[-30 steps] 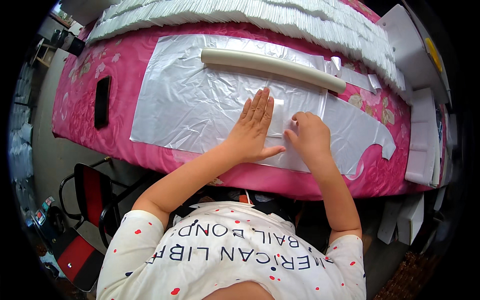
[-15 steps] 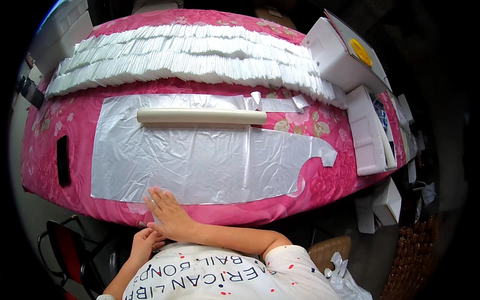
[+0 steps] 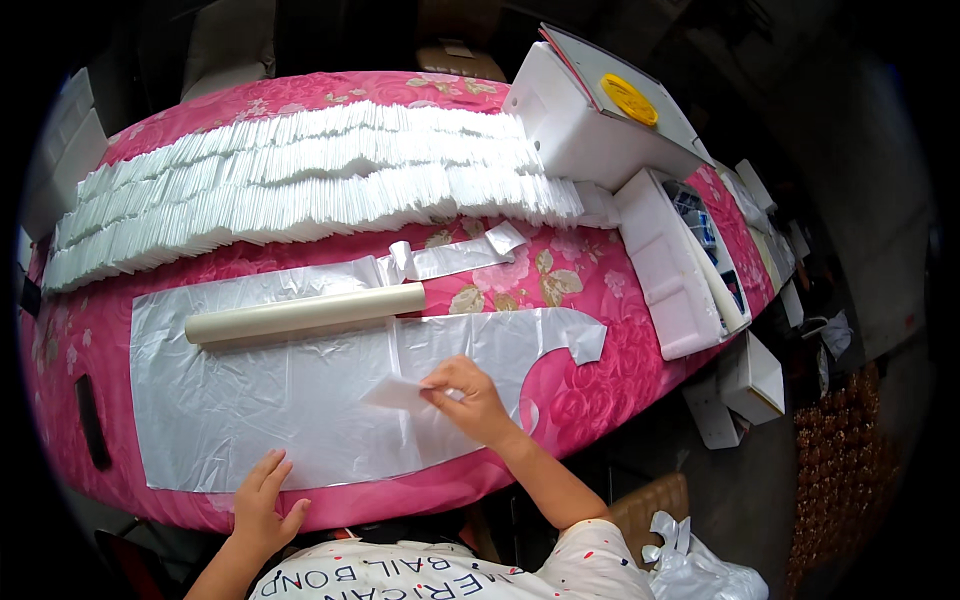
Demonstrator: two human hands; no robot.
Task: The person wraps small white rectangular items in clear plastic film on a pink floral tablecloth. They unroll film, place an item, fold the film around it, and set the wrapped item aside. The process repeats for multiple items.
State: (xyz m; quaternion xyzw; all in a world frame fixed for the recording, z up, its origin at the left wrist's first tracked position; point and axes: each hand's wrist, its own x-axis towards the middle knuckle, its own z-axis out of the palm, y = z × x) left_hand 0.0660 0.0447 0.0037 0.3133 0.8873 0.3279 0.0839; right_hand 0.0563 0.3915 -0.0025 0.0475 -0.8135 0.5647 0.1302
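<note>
My right hand (image 3: 470, 400) pinches a thin, white, flat folded piece (image 3: 393, 392) by its right edge, over the large plastic bag. Its exact kind is hard to tell. The silvery-white plastic bag (image 3: 240, 405) lies spread flat, with a curved cut-out and a handle strip at its right end. My left hand (image 3: 262, 508) is open, fingers spread, by the bag's near edge. Across the bag's upper part rests a long cream tube (image 3: 305, 313). Behind it, long rows of thin white folded pieces (image 3: 300, 205) stand packed on edge.
A pink flowered cloth (image 3: 640, 400) covers the table. White foam boxes (image 3: 650, 275) stand at the right, one topped by a board with a yellow ring (image 3: 629, 99). A dark phone-like slab (image 3: 92, 422) lies at the left. A brown chair (image 3: 650, 508) holds a white plastic bag (image 3: 700, 565).
My hands, together near my body before, have moved apart. The right one has gone forward and right and now shows the white piece. The view has shifted, too.
</note>
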